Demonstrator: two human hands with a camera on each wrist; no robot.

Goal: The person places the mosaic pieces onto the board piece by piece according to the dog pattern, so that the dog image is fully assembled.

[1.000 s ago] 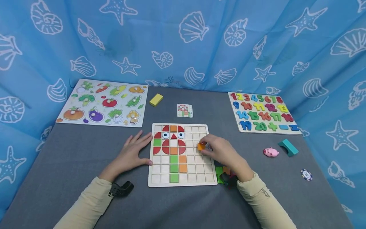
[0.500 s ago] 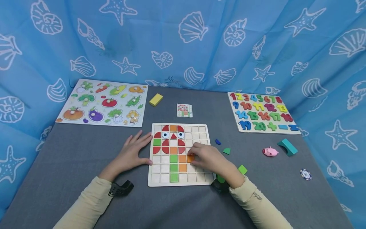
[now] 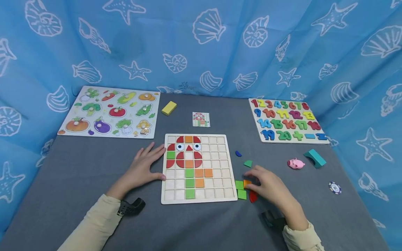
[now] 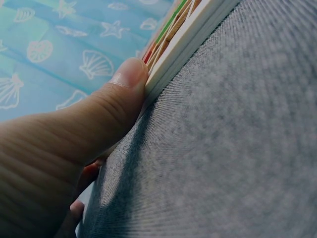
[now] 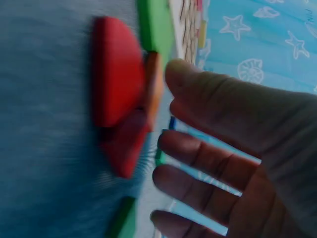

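Note:
A wooden grid board [image 3: 215, 194] lies on the grey cloth, with red, orange and green tiles and two eye discs in its cells. My left hand [image 3: 141, 170] rests beside it, fingers spread, with fingertips and thumb against its left edge; the left wrist view shows the thumb at the board's side [image 4: 171, 64]. Just right of the board, my right hand [image 3: 271, 184] is over an orange tile [image 3: 246, 183], thumb and fingers parted around it. Close by lie several green tiles [image 3: 242, 194] and red pieces [image 5: 116, 74]. The orange tile in the board's right-most filled cell [image 3: 208, 173] is uncovered.
Behind the board lies a small pattern card [image 3: 201, 119], with a yellow block [image 3: 169, 108] to its left. A vegetable puzzle [image 3: 106, 134] is back left, a number puzzle [image 3: 284, 141] back right. A pink pig [image 3: 296, 163], teal arch [image 3: 315, 158] and poker chip [image 3: 334, 188] lie right.
My right hand carried an orange tile left into a board cell, let it go, and moved back right to the loose pieces. My left hand stays at the board's edge. The head view has shifted slightly.

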